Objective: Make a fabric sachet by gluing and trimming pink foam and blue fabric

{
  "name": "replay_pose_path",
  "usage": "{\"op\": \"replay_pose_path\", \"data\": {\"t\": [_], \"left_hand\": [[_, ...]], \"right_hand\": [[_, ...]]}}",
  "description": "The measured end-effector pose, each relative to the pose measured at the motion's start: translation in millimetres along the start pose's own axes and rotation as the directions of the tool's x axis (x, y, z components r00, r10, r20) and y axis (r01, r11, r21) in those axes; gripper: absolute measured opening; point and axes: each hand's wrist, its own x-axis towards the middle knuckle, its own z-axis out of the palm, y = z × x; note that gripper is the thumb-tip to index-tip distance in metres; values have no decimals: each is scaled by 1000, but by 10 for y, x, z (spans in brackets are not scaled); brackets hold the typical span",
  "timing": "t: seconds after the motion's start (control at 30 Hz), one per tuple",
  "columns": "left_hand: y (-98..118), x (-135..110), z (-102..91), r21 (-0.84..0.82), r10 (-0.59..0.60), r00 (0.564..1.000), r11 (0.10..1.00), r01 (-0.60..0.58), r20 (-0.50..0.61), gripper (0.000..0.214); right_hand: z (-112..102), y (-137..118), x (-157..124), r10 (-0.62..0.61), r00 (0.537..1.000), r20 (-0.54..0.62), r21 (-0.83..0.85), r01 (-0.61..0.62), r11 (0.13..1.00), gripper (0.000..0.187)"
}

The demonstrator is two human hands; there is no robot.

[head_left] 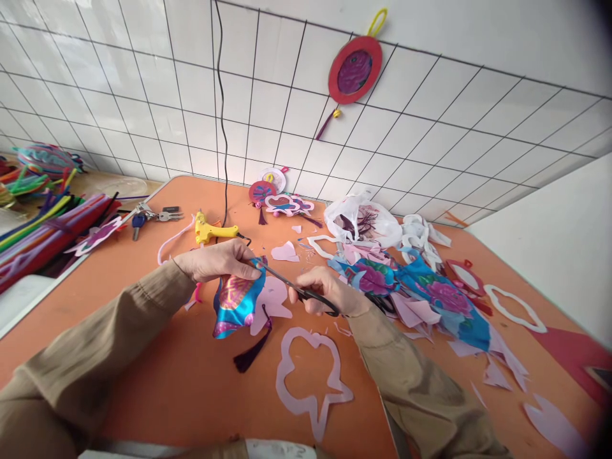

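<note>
My left hand (217, 260) is closed on the top edge of a piece of blue and pink flowered fabric (235, 303), held up above the orange table (191, 376). A dark tassel (251, 354) hangs below the fabric. Black-handled scissors (299, 290) sit in my right hand (325, 290), fingers through the handles. The blades point left and meet the fabric's upper right edge. A pale pink paper shape (273, 299) lies just behind the fabric.
A pink cut-out frame (310, 376) lies near the front. More flowered fabric (421, 290) and paper scraps lie right. A yellow glue gun (210, 231), keys (155, 215), a plastic bag (363, 223) and pipe cleaners (43, 229) sit behind. A red round ornament (354, 70) hangs on the tiled wall.
</note>
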Motion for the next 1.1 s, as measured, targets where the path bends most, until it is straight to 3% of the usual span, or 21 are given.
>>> {"op": "replay_pose_path", "data": {"t": [0.2,0.5,0.6,0.67,0.73,0.8,0.87,0.93,1.1], "left_hand": [[1,5,-12,67,22,999,997,-23,27,23],[2,-2,-14,35,-19,1000,999,19,15,20],[57,-34,-34,11,0,998,1000,1,-69,24],[91,-53,-63,-50,8,990,999,-16,-144,27],[109,-59,-91,-117,12,979,992,-36,-204,29],[112,-49,-104,-176,21,967,982,-68,-256,28],[110,-29,-87,-240,25,946,965,-107,-322,26],[116,-8,-39,-297,25,919,943,-152,-393,27],[172,15,132,-372,-4,870,905,-207,-494,26]], "right_hand": [[1,-20,10,-15,1000,17,-39,16,999,53],[-9,6,-4,11,1000,-14,-5,-11,1000,40],[-73,16,-30,29,985,-168,-42,-36,998,39],[-124,4,-52,24,946,-323,-201,-94,975,39],[-156,-14,-72,4,910,-415,-440,-204,875,42],[-152,-20,-82,13,902,-431,-670,-329,666,42],[-111,-2,-74,56,892,-449,-789,-425,444,33],[-51,31,-53,89,871,-483,-822,-486,298,22],[67,30,-12,135,868,-479,-844,-497,203,23]]}}
